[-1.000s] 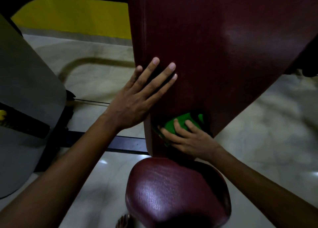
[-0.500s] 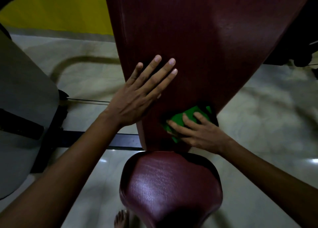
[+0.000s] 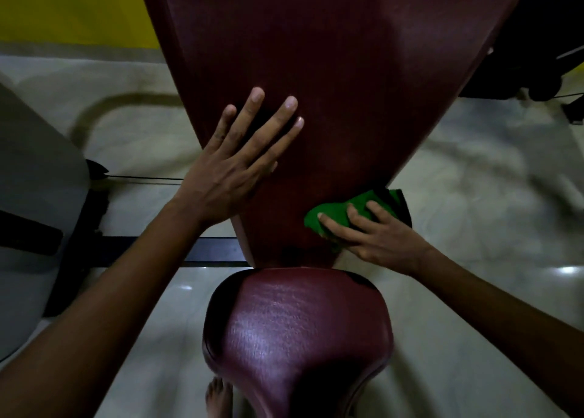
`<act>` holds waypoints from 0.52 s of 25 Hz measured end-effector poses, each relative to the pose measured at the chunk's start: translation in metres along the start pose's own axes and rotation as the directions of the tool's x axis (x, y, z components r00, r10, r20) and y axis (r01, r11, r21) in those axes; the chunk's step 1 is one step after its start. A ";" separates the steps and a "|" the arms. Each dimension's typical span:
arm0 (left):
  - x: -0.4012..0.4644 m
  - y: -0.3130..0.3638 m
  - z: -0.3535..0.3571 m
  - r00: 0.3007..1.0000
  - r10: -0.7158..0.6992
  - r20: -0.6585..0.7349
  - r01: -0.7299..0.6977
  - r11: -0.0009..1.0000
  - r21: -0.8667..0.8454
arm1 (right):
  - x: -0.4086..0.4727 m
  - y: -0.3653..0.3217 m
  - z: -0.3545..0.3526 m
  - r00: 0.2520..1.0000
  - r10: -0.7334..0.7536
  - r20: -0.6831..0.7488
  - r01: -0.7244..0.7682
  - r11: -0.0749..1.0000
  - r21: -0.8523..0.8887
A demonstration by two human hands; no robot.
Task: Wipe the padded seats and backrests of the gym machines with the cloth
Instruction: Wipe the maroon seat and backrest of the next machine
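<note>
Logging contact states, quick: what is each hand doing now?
Left hand: open, flat on the backrest.
Right hand: open, pressing the green cloth.

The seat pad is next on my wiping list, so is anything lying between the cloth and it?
Nothing visible does. The right hand presses the green cloth on the backrest's lower right edge, and the seat pad sits directly below, its surface bare. The left hand rests flat higher up.

A pale, glossy marbled stone floor (image 3: 474, 307) is spreading under everything in dim light, catching small white glints of lamp reflection. A bright yellow painted wall band (image 3: 72, 7) is running along the upper left, while a large grey rounded machine shroud (image 3: 31, 212) is standing at the far left beside a dark flat metal frame bar (image 3: 215, 249). Black equipment (image 3: 537, 32) is sitting in shadow at the upper right.
</note>
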State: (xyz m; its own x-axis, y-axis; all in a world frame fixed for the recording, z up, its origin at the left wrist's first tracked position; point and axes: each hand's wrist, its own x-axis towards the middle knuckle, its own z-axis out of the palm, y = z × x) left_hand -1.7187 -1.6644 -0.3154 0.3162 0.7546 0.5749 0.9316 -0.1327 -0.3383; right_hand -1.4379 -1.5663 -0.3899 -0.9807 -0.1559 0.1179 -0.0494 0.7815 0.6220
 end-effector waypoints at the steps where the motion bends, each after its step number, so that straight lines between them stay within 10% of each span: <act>1: 0.000 0.001 0.000 1.000 -0.003 -0.003 0.003 1.000 0.006 | -0.003 -0.003 0.002 0.997 -0.062 0.041 0.063 0.998 -0.002; 13: -0.001 0.003 -0.003 1.000 -0.020 0.007 0.020 1.000 0.006 | 0.024 -0.028 0.000 0.876 -0.356 0.325 0.369 0.929 0.023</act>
State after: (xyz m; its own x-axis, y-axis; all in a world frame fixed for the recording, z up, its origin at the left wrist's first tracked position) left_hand -1.7154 -1.6669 -0.3149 0.2963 0.7616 0.5763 0.9367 -0.1141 -0.3309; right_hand -1.4604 -1.5918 -0.4047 -0.9033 -0.2184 -0.3691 -0.4118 0.6824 0.6040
